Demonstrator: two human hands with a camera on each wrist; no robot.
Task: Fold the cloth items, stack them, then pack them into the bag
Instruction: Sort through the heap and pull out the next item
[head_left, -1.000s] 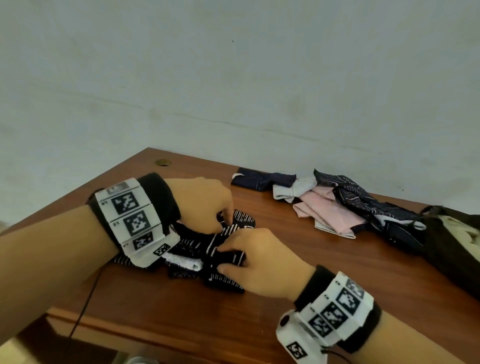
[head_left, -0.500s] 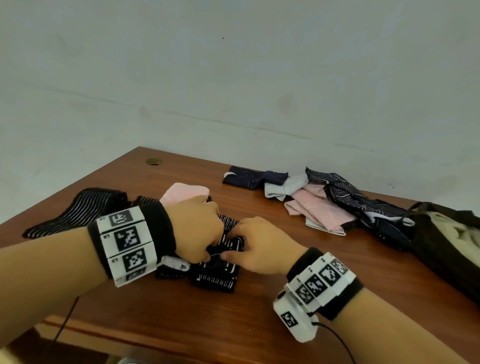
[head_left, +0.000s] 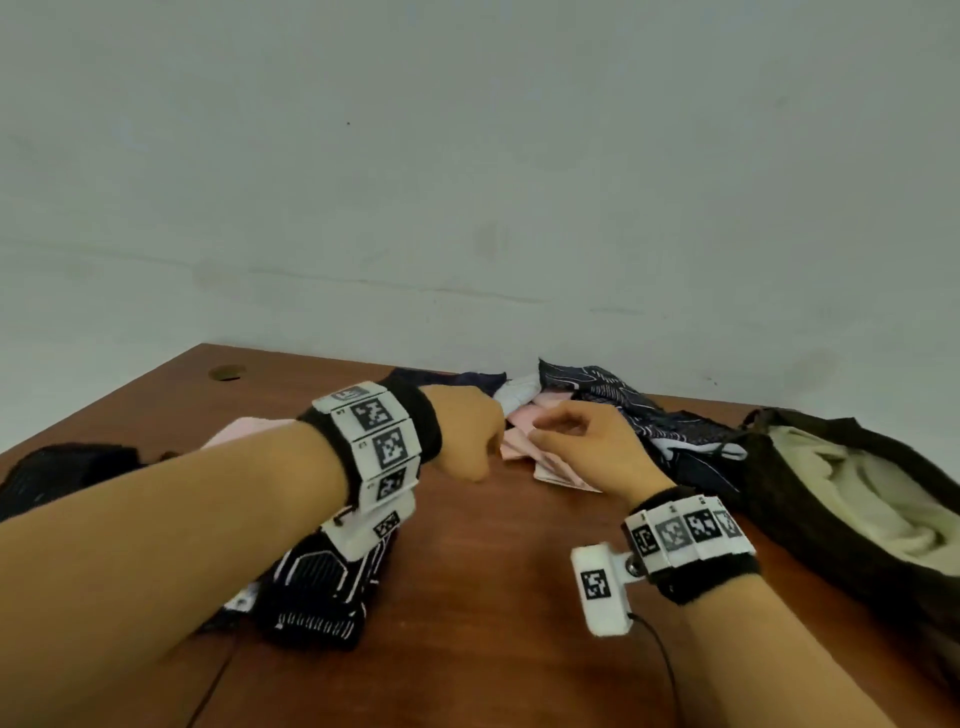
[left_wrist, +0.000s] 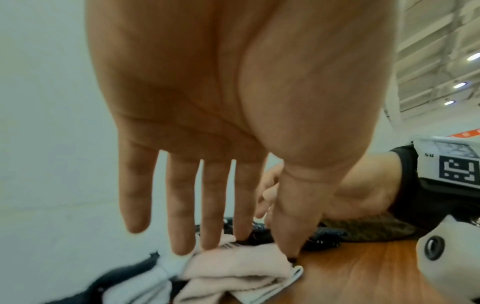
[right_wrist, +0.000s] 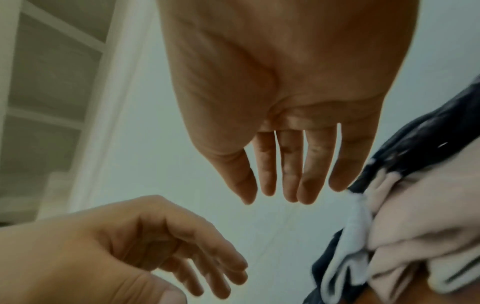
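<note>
Head view: both hands reach across the table (head_left: 483, 561) toward the unfolded heap. The left hand (head_left: 467, 436) and right hand (head_left: 587, 447) hover at the pink cloth (head_left: 519, 447), which lies against a dark patterned cloth (head_left: 613, 400). A folded black striped cloth (head_left: 322, 597) sits near the front edge; the bag (head_left: 810, 499) lies open at right. Risk: a hasty pull may drag neighbouring cloths along.

Left wrist view: the left hand's fingers (left_wrist: 182, 205) are extended and spread, the thumb tip near the pink cloth (left_wrist: 241, 265); nothing is gripped. A one-sided pinch could leave the cloth bunched.

Right wrist view: the right hand's fingers (right_wrist: 288, 164) hang relaxed and empty beside the pink cloth (right_wrist: 415, 216), whose white layer (right_wrist: 350, 236) may separate on lifting.
</note>
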